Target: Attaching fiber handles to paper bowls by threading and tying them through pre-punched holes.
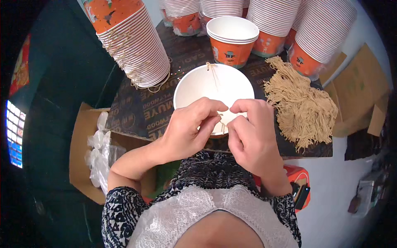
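A white-lined paper bucket [192, 89] stands at the near edge of the table, its mouth toward me. A tan string [212, 73] is knotted through its far rim, with the loose ends hanging inside. At the near rim, my left hand [192, 128] is closed, thumb and forefinger pinching a short piece of tan twine [223, 125]. My right hand [253, 134] faces it with curled fingers, closed at the same twine; its fingertips partly hide the hold. The bucket's near outer wall is mostly covered by my hands.
A heap of cut tan strings [306, 109] lies at the right. Three nested orange buckets [231, 51] stand behind; tall bucket stacks [324, 35] line the back. At left leans a stack of strung buckets [136, 49]. A cardboard box [84, 165] with clear plastic sits below left.
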Action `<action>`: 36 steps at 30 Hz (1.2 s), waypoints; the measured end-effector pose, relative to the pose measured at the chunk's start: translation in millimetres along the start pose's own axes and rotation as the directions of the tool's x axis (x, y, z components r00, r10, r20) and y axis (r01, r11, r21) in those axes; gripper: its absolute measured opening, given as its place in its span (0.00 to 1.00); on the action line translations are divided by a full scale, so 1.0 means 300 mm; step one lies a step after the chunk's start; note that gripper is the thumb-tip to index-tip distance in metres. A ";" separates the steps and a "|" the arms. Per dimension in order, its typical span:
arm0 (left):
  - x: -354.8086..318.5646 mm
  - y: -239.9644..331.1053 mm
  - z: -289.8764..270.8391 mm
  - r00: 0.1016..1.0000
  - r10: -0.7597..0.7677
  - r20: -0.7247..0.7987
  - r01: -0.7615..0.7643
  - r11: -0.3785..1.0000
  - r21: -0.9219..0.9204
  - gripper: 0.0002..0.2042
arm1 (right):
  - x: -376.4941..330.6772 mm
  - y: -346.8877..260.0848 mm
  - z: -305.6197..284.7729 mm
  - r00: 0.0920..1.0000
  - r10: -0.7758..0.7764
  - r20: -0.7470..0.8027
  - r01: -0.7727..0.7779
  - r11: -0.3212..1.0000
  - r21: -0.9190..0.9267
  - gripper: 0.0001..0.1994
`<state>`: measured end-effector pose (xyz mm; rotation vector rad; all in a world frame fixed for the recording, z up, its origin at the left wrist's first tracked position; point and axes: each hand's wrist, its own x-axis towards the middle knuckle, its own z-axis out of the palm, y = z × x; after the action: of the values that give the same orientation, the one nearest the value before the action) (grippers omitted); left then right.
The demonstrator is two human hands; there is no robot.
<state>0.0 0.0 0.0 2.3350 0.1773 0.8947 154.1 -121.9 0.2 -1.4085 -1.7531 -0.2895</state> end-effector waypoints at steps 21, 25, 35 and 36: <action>0.024 0.043 0.007 0.984 -0.112 -0.142 0.129 0.986 0.110 0.18 | -0.048 -0.017 0.039 0.982 0.127 -0.136 -0.111 0.987 0.119 0.11; 0.036 0.018 0.002 0.975 -0.144 -0.169 0.161 0.983 0.091 0.18 | -0.051 0.006 0.051 0.989 0.137 -0.057 -0.118 0.959 0.259 0.10; 0.052 0.008 -0.014 0.986 -0.147 -0.078 0.147 0.989 0.002 0.21 | -0.010 0.029 0.041 0.995 0.088 0.050 -0.098 0.955 0.280 0.08; 0.050 0.014 -0.014 0.993 -0.105 -0.059 0.105 0.994 0.005 0.22 | -0.006 0.034 0.041 0.990 0.102 0.096 -0.127 0.944 0.303 0.09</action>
<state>8.4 3.7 13.2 2.2852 0.3257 0.9122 157.5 -111.8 -11.9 -1.2995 -1.6862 0.1032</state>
